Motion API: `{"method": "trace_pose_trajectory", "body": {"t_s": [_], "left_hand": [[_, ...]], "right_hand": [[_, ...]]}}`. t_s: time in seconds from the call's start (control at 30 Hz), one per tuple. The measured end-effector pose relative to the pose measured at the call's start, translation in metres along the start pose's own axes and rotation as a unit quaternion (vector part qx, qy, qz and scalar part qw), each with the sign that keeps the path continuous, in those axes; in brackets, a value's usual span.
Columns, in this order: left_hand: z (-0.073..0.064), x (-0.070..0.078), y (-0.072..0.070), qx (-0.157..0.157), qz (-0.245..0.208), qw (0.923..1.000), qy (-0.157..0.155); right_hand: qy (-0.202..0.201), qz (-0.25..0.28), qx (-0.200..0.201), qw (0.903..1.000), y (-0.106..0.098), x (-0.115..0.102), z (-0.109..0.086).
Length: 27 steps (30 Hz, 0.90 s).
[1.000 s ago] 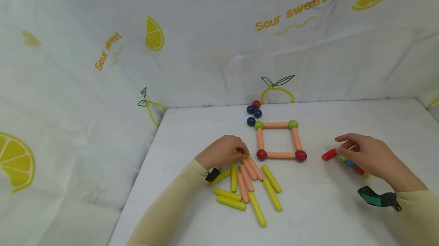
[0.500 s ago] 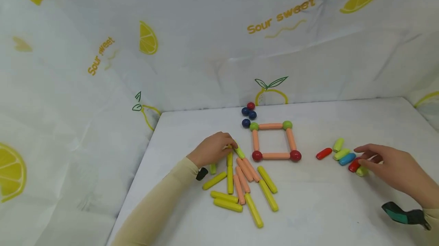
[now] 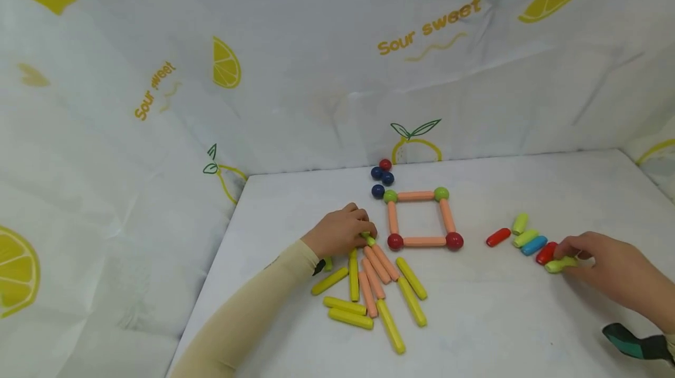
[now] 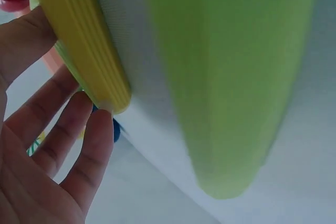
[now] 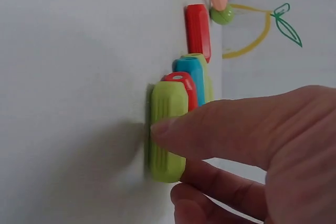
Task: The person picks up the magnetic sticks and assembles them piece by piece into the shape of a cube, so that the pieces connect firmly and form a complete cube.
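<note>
Lemon-print cloth (image 3: 295,102) backs the white table (image 3: 474,319) at 12 o'clock. Left hand (image 3: 341,231): fingers curled, pinching a short green stick (image 3: 368,239); in the left wrist view a yellow stick (image 4: 84,40) overlaps the grip, and whether it too is held cannot be told. At 5 to 6 o'clock from this hand, 4 orange sticks (image 3: 386,262) lie among 7 yellow sticks (image 3: 391,326). At 3 o'clock stands a square (image 3: 424,242) of 4 peach rods with 2 green and 2 red corner balls; 3 blue balls (image 3: 378,191) and 1 red ball (image 3: 385,164) lie toward its 10 to 11 o'clock. Farther right, 1 red stick (image 3: 498,237) precedes a slanting row of short coloured sticks (image 3: 534,245). Right hand (image 3: 617,266): thumb and finger pinch a pale green stick (image 3: 560,265) at its 9 o'clock side, just beside the row's red member.
</note>
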<state>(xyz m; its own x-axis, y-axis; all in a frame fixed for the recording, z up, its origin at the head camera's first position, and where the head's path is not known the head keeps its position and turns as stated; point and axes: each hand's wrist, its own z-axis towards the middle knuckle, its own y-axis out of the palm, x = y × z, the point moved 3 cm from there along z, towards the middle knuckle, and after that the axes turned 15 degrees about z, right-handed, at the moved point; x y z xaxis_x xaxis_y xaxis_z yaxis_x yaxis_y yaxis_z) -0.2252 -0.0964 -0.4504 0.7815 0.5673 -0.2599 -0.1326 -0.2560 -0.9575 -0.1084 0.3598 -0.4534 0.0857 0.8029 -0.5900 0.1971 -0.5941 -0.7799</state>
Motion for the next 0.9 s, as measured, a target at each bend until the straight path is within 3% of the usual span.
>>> {"method": "trace_pose_trajectory", "body": {"t_s": [0.2,0.37,0.5,0.6,0.7,0.8,0.9], "left_hand": [[-0.011,-0.005,0.001,-0.006,0.013,0.9999,-0.007],[-0.025,-0.016,-0.002,-0.010,-0.034,0.9988,-0.032],[-0.050,-0.030,-0.004,-0.016,-0.089,0.9933,-0.072],[-0.070,-0.037,-0.004,-0.022,-0.120,0.9894,-0.078],[-0.084,-0.039,-0.001,-0.027,-0.130,0.9893,-0.060],[-0.092,-0.037,0.004,-0.023,-0.125,0.9912,-0.039],[-0.095,-0.034,0.004,0.000,-0.129,0.9903,-0.051]], "right_hand": [[0.016,-0.006,-0.033,0.9993,0.009,-0.001,-0.002],[-0.011,-0.007,-0.024,0.9996,0.011,-0.012,-0.009],[-0.040,-0.011,-0.018,0.9990,0.010,-0.027,-0.009],[-0.067,-0.007,-0.011,0.9977,0.010,-0.045,-0.002],[-0.091,0.012,-0.010,0.9957,0.015,-0.070,0.011],[-0.111,0.036,-0.021,0.9929,0.025,-0.099,0.026],[-0.128,0.070,-0.033,0.9888,0.039,-0.130,0.039]]}}
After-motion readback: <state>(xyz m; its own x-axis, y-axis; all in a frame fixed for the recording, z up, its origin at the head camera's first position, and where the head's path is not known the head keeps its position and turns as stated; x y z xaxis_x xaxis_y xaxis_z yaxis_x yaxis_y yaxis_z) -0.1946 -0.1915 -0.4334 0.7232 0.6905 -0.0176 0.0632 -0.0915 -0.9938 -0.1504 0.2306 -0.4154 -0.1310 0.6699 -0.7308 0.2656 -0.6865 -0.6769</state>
